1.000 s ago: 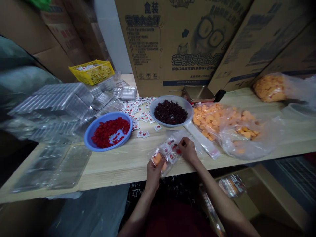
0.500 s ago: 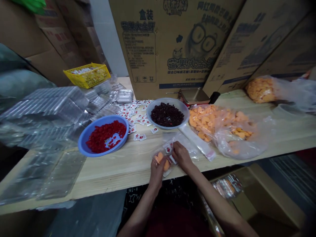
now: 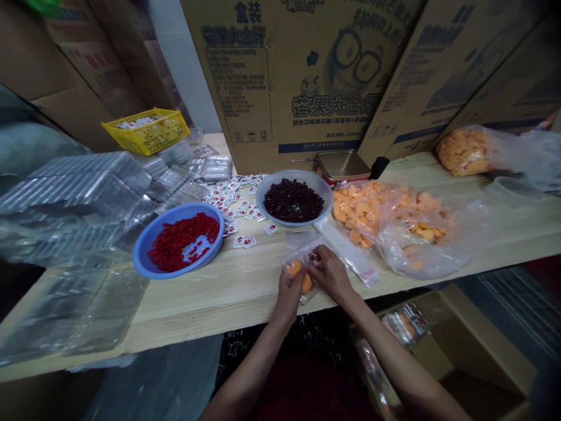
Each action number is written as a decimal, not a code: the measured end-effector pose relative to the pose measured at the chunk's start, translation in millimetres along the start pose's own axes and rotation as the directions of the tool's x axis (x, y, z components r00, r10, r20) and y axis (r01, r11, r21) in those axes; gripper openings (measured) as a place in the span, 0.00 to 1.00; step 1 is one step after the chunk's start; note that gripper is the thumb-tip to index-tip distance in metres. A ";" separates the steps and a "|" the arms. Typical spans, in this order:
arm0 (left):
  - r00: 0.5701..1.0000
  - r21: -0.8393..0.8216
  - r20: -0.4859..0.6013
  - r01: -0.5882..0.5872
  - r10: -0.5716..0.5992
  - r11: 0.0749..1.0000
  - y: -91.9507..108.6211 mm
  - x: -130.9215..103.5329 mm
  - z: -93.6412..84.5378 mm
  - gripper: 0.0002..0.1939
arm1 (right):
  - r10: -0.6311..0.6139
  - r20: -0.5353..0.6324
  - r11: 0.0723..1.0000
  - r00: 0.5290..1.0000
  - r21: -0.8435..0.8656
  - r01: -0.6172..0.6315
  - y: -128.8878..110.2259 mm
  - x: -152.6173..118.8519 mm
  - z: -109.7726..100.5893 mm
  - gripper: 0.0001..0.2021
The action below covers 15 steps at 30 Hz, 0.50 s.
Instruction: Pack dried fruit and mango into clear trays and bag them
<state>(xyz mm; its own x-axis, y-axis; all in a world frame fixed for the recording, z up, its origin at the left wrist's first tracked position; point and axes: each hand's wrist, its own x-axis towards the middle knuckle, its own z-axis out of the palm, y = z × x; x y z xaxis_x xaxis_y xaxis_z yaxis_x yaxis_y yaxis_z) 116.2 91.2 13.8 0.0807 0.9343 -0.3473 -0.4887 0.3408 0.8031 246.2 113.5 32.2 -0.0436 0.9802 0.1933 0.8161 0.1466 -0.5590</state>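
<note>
At the table's front edge my left hand (image 3: 289, 291) is closed on the near left side of a clear plastic pack (image 3: 308, 297) with orange pieces (image 3: 294, 269) inside. My right hand (image 3: 329, 270) bends over the pack's right side, fingers pinched at its upper part; what they grip there is hidden. Under and behind the pack lie clear plastic bags (image 3: 302, 241). Beyond them stands a pale bowl of dark red pieces (image 3: 294, 202). To the left is a blue bowl (image 3: 139, 257) holding bright red pieces (image 3: 184, 240).
Small printed sachets (image 3: 228, 199) lie scattered between the bowls. Clear plastic cases (image 3: 79, 187) are stacked at left, near a yellow basket (image 3: 149, 137). Bags of orange pieces (image 3: 363, 207) lie at right, with a metal tin (image 3: 344, 165) behind. Below the table's right edge is an open carton (image 3: 477, 345) with packs.
The pack and both hands have shifted slightly right in view. My right fingers have drawn together over the pack, and the printed sachet seen beside them earlier is now hidden. The view has shifted a little.
</note>
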 end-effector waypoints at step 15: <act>0.905 0.104 0.379 0.166 -0.193 0.981 12.2 -14.5 -22.7 0.25 | -0.032 -0.006 0.956 0.999 0.290 0.032 -23.8 -21.0 10.8 0.07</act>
<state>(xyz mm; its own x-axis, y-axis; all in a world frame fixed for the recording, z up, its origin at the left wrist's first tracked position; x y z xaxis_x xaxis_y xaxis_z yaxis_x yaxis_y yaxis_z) 89.4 79.4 17.6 0.4968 0.8193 -0.2861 -0.3754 0.5001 0.7803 221.5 90.9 32.7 -0.0657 0.9741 0.2162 0.6118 0.2105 -0.7625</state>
